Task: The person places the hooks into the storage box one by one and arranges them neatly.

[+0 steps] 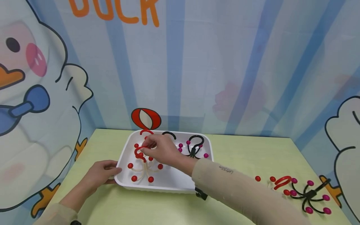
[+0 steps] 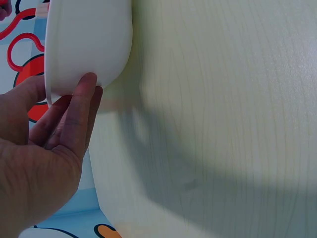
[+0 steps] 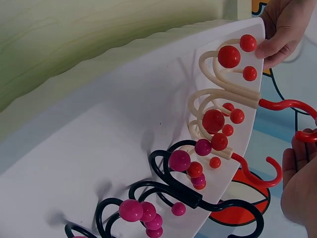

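Currently my right hand (image 1: 163, 151) pinches the red hook (image 1: 139, 152) of a cream-armed hanger inside the white tray (image 1: 168, 184); my left hand (image 1: 101, 173), fingers straight, steadies the tray's corner. Judged: two hangers (image 1: 303, 189) lie on the surface (image 1: 239, 156), several remain in the tray. Right wrist view alone shows the tangled arms.
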Tool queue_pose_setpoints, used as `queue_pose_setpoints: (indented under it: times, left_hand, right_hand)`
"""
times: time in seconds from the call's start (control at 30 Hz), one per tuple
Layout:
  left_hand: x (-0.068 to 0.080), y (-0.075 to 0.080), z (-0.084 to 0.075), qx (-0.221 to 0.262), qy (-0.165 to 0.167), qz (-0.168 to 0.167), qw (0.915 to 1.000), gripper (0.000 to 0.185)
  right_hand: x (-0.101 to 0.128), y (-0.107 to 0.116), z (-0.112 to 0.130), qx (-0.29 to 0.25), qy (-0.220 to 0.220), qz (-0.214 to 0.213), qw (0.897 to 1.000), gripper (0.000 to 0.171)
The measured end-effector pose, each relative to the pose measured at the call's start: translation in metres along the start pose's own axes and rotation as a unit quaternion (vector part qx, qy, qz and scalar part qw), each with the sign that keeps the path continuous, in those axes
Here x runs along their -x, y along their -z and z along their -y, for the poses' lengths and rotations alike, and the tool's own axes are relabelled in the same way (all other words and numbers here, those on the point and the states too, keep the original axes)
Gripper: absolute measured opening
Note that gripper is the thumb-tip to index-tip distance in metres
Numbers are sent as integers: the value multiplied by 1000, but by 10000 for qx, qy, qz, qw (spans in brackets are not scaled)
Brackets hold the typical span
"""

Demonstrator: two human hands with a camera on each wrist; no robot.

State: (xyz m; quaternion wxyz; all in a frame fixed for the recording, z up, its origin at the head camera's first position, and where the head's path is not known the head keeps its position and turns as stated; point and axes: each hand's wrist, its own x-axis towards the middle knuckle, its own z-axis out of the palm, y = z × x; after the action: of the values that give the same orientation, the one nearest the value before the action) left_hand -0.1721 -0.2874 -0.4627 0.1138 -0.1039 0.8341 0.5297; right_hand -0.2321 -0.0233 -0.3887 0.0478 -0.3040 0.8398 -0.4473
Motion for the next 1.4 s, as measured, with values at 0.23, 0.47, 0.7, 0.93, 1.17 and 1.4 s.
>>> queue_pose_setpoints:
  times: [0.23,0.47,0.7,0.93,1.17,1.4]
  left_hand:
    - [1,-1,-2,71,-26,12,10000,50]
    - [3,-1,-2,131,-77,43,9999,49]
    - [2,0,-1,107,-57,59,9999,50]
    - [1,-2,-2,27,-12,7,10000,51]
    - [2,-1,-2,18,-42,1,10000,49]
    - [1,0,-3,-3,19,2,10000,51]
  right_hand:
    - [-1,-5,-4,-260,-243,52,9994,4]
    - [1,-11,-7,-303,-252,-24,9992,4]
    - [2,-21,-13,-310,-254,-58,9992,4]
    - [2,-24,-13,-390,-241,-60,9989,5]
    - [3,-23,-13,-331,-139,5,9994,4]
    - [7,-13,-15,60,205,178,9996,19]
